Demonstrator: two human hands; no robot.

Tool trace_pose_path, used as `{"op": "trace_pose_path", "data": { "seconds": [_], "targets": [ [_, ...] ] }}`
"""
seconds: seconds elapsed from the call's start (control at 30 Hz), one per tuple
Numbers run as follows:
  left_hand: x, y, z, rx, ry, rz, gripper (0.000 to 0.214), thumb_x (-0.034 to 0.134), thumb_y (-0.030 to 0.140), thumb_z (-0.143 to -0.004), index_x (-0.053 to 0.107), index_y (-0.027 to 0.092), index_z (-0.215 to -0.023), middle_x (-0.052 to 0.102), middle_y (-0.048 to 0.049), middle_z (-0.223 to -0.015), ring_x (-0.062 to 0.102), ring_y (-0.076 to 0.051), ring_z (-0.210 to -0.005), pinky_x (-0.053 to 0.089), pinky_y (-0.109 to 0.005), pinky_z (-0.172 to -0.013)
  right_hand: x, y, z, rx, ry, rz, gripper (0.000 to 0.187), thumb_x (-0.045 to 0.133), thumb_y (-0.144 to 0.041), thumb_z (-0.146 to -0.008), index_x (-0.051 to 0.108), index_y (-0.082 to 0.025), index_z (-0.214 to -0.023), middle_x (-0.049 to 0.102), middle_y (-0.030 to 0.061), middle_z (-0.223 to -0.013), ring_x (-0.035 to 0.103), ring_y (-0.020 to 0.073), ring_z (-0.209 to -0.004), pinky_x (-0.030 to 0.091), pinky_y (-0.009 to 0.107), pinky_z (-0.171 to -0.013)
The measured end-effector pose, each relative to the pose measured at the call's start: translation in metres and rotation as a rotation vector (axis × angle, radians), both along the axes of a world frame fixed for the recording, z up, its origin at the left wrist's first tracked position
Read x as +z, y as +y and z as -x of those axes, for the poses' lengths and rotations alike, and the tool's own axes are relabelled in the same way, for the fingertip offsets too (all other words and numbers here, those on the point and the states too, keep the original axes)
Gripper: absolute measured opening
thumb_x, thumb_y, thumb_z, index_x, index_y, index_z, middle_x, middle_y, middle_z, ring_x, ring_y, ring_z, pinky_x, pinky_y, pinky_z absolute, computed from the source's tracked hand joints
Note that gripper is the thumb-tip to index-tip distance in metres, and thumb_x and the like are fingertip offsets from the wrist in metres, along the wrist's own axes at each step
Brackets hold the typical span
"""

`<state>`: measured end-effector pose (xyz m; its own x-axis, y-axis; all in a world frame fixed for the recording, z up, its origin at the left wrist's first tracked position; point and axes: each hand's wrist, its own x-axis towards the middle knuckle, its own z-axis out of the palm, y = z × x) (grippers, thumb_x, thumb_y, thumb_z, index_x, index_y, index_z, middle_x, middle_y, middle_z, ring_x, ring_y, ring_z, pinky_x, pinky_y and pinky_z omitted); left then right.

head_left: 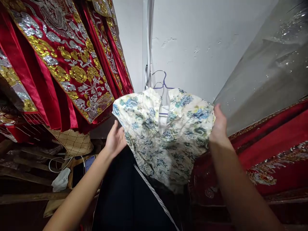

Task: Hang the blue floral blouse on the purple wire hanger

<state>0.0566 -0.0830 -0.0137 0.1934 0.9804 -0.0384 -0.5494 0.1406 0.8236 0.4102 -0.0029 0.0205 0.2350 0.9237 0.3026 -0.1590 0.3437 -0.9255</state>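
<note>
A cream garment with a blue and green flower print hangs in front of me on a purple wire hanger against a white wall. My left hand grips its left edge, fingers curled into the cloth. At the garment's right shoulder my right hand holds the fabric, with the fingers wrapped behind it. The lower part of the garment droops over a dark cloth below.
Red garments with gold and silver embroidery hang at the left. A clear plastic cover lies over red embroidered cloth at the right. A phone, white cable, crumpled tissue and wooden planks sit at lower left.
</note>
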Motion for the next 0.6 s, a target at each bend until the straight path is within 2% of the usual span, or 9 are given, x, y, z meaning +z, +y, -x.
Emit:
{"op": "trace_pose_path", "data": {
  "seconds": [0.07, 0.17, 0.3, 0.37, 0.43, 0.5, 0.53, 0.57, 0.6],
  "targets": [
    [-0.008, 0.006, -0.003, 0.098, 0.019, 0.006, 0.053, 0.061, 0.058, -0.086, 0.068, 0.017, -0.119, 0.074, -0.0107, -0.117, 0.063, -0.033, -0.121, 0.047, -0.047, -0.107, -0.005, -0.001, 0.02, 0.065, 0.068, 0.08, 0.063, 0.041, -0.074, -0.087, 0.068, -0.022, -0.108, 0.074, 0.0125, -0.099, 0.069, 0.0326, -0.106, 0.056, 0.046, -0.089],
    [-0.031, 0.009, -0.008, 0.252, 0.092, 0.028, 0.041, 0.076, 0.038, -0.078, 0.07, 0.018, -0.113, 0.074, -0.0091, -0.119, 0.064, -0.03, -0.12, 0.046, -0.042, -0.11, -0.017, -0.004, 0.046, 0.119, 0.068, 0.139, 0.056, 0.049, -0.072, -0.085, 0.066, -0.026, -0.111, 0.074, 0.0091, -0.104, 0.068, 0.0306, -0.109, 0.056, 0.046, -0.09],
    [-0.063, -0.01, -0.011, 0.334, 0.184, 0.046, 0.039, 0.08, 0.028, -0.075, 0.072, 0.02, -0.112, 0.071, -0.0083, -0.125, 0.061, -0.028, -0.125, 0.042, -0.041, -0.114, -0.037, -0.011, 0.041, 0.107, 0.046, 0.156, 0.046, 0.056, -0.067, -0.083, 0.065, -0.028, -0.106, 0.072, 0.0081, -0.11, 0.066, 0.0315, -0.111, 0.056, 0.047, -0.09],
    [-0.073, -0.023, -0.013, 0.348, 0.214, 0.048, 0.037, 0.077, 0.033, -0.079, 0.072, 0.022, -0.114, 0.07, -0.0085, -0.126, 0.058, -0.029, -0.129, 0.04, -0.043, -0.115, -0.049, -0.018, 0.032, -0.038, 0.045, 0.108, 0.041, 0.06, -0.061, -0.082, 0.062, -0.029, -0.106, 0.07, 0.0077, -0.115, 0.064, 0.0316, -0.115, 0.055, 0.046, -0.093],
    [-0.079, -0.033, -0.016, 0.399, 0.218, 0.063, 0.037, 0.074, 0.038, -0.083, 0.071, 0.023, -0.116, 0.07, -0.0077, -0.127, 0.056, -0.029, -0.131, 0.04, -0.043, -0.115, -0.063, -0.03, 0.033, -0.34, 0.03, 0.009, 0.039, 0.066, -0.052, -0.079, 0.058, -0.03, -0.11, 0.065, 0.0074, -0.124, 0.059, 0.0313, -0.121, 0.051, 0.045, -0.1],
    [-0.083, -0.04, -0.021, 0.458, 0.19, 0.089, 0.037, 0.074, 0.041, -0.084, 0.07, 0.026, -0.118, 0.069, -0.0061, -0.129, 0.055, -0.028, -0.133, 0.041, -0.041, -0.115, -0.078, -0.05, 0.049, -0.58, -0.023, -0.061, 0.037, 0.067, -0.046, -0.079, 0.054, -0.032, -0.11, 0.06, 0.0073, -0.131, 0.056, 0.0313, -0.123, 0.047, 0.048, -0.103],
    [-0.084, -0.042, -0.025, 0.474, 0.166, 0.104, 0.038, 0.074, 0.041, -0.084, 0.068, 0.028, -0.119, 0.069, -0.0057, -0.129, 0.055, -0.027, -0.133, 0.042, -0.039, -0.114, -0.086, -0.061, 0.062, -0.574, -0.052, -0.054, 0.03, 0.064, -0.046, -0.082, 0.055, -0.032, -0.107, 0.061, 0.0072, -0.127, 0.058, 0.0317, -0.119, 0.048, 0.051, -0.1],
    [-0.085, -0.045, -0.029, 0.482, 0.139, 0.122, 0.041, 0.074, 0.04, -0.084, 0.067, 0.028, -0.121, 0.069, -0.0062, -0.129, 0.057, -0.027, -0.131, 0.044, -0.038, -0.112, -0.095, -0.073, 0.079, -0.403, -0.119, 0.004, 0.021, 0.059, -0.05, -0.086, 0.056, -0.032, -0.098, 0.064, 0.0066, -0.12, 0.06, 0.0305, -0.113, 0.05, 0.05, -0.096],
    [-0.085, -0.047, -0.033, 0.483, 0.11, 0.147, 0.044, 0.075, 0.04, -0.083, 0.065, 0.028, -0.124, 0.07, -0.0075, -0.128, 0.059, -0.027, -0.129, 0.046, -0.038, -0.109, -0.104, -0.084, 0.097, -0.247, -0.162, 0.044, 0.024, 0.056, -0.053, -0.087, 0.059, -0.029, -0.086, 0.068, 0.0084, -0.101, 0.065, 0.0297, -0.095, 0.054, 0.047, -0.083]
  ]
}}
